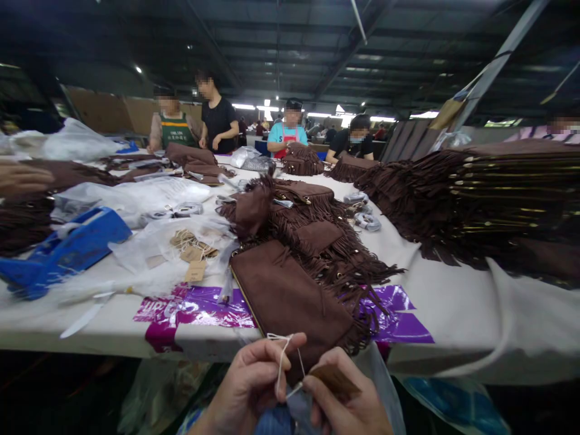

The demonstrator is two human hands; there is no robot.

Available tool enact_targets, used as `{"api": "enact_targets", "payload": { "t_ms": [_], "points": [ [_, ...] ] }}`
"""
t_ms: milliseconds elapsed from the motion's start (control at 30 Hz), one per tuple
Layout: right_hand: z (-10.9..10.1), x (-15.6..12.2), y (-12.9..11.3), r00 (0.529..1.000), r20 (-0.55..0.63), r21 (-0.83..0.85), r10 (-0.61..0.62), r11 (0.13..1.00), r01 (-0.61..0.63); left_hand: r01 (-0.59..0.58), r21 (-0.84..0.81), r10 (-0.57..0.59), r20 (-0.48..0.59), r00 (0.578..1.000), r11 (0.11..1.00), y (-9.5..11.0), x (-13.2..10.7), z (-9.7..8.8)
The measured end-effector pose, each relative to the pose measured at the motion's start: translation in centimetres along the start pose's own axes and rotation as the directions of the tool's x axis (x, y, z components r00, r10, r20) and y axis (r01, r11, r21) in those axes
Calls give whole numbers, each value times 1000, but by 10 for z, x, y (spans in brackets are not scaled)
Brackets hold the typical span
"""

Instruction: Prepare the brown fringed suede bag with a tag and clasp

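Tilted brown tag (336, 380) near looped white string (281, 360)

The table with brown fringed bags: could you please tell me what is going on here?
A person's left hand holds a white string looped over a finger, while the right hand pinches a brown tag. Just beyond them, a brown fringed bag lies on the table. More tags with strings lie to its left, and fringed bags are stacked at right. Other people are across the table.
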State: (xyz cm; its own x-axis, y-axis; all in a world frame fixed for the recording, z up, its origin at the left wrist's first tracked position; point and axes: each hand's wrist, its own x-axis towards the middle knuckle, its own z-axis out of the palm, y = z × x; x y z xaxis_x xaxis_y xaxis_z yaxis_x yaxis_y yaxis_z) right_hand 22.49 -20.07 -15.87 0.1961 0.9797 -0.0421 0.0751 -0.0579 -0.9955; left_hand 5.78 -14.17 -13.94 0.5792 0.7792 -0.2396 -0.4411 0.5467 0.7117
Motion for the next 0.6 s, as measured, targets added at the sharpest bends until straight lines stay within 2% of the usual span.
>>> {"api": "enact_targets", "payload": {
  "t_ms": [67, 167, 267, 333, 400, 433, 467, 533, 600],
  "points": [
    [-5, 5, -18, 988, 148, -140, -47, 988, 68, -5, 51, 4, 13, 1000, 999, -3, -1, 2],
    [-8, 14, -43, 932, 332, -301, -148, 920, 253, -48, 133, 52, -25, 998, 990, -11, 0, 0],
    [-5, 21, -51, 924, 334, -516, -188, 784, 346, -155, 247, 172, -49, 984, 957, -17, 3, -9],
    [0, 24, -45, 925, 324, -677, -198, 634, 373, -312, 376, 318, 47, 947, 873, -15, 7, -15],
    [5, 26, -36, 937, 320, -791, -140, 505, 345, -494, 531, 445, 228, 866, 688, -9, 10, -16],
    [8, 27, -32, 946, 311, -817, -97, 480, 318, -579, 593, 484, 334, 809, 559, -5, 11, -15],
    [11, 28, -29, 952, 302, -819, -54, 496, 288, -649, 636, 497, 439, 749, 416, 0, 12, -12],
    [14, 29, -28, 959, 284, -739, -3, 637, 220, -720, 679, 471, 592, 654, 146, 10, 12, -4],
    [10, 28, -28, 961, 275, -540, 39, 833, 121, -717, 696, 447, 658, 606, -51, 22, 8, 3]
  ]
}}
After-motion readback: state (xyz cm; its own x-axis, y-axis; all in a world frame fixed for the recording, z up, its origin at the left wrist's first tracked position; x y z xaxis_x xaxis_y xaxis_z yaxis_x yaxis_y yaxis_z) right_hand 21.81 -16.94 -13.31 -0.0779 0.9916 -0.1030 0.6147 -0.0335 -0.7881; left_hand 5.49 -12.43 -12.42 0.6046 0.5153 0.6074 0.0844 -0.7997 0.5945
